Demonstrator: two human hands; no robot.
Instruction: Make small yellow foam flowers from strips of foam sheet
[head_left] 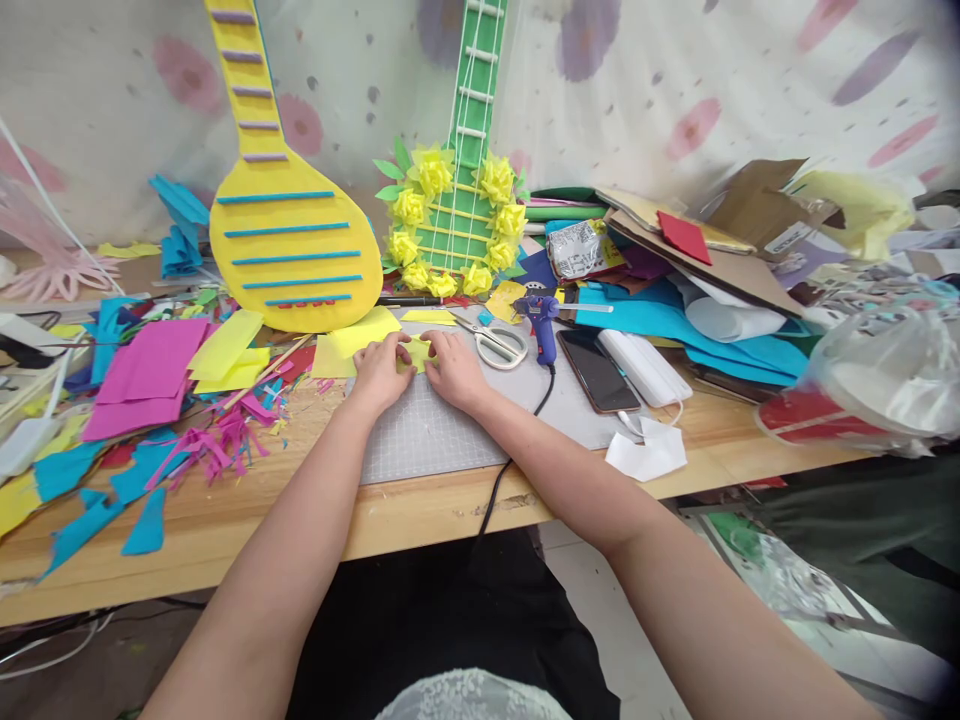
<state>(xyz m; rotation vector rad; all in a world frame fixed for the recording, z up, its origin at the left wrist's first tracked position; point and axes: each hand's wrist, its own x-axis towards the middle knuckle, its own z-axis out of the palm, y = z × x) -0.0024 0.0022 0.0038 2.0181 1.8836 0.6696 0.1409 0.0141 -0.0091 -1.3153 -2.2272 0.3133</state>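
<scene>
The fingers of the left hand (pixel 381 374) and of the right hand (pixel 454 370) are bent and close together, their tips down at a small piece of yellow paper (pixel 417 352). That piece lies between the two hands, partly covered by them; I cannot tell whether either hand pinches it or only presses on it. Beneath is a grey gridded cutting mat (pixel 424 430), with a larger yellow sheet (pixel 335 352) just beside the left hand.

Near the right hand, scissors (pixel 482 333) lie on the mat, and past them a purple-blue glue gun (pixel 546 332), its black cable (pixel 537 408) passing beneath the right forearm and over the front edge. Further right are a dark-screened phone (pixel 598 370), a white block-shaped device (pixel 645 367) touching it, and a white scrap (pixel 647 455).

Behind the hands stand a yellow instrument shape (pixel 296 240) with blue strips across its body, and a green one (pixel 466 150) with white strings and yellow paper flowers (pixel 410 207).

On the left of the wooden surface (pixel 300 520) lie magenta sheets (pixel 146 375) and blue scraps (pixel 145 524); on the right, blue sheets (pixel 660 318) and a clear bucket (pixel 862 390). A flower-patterned curtain (pixel 675 70) hangs behind.
</scene>
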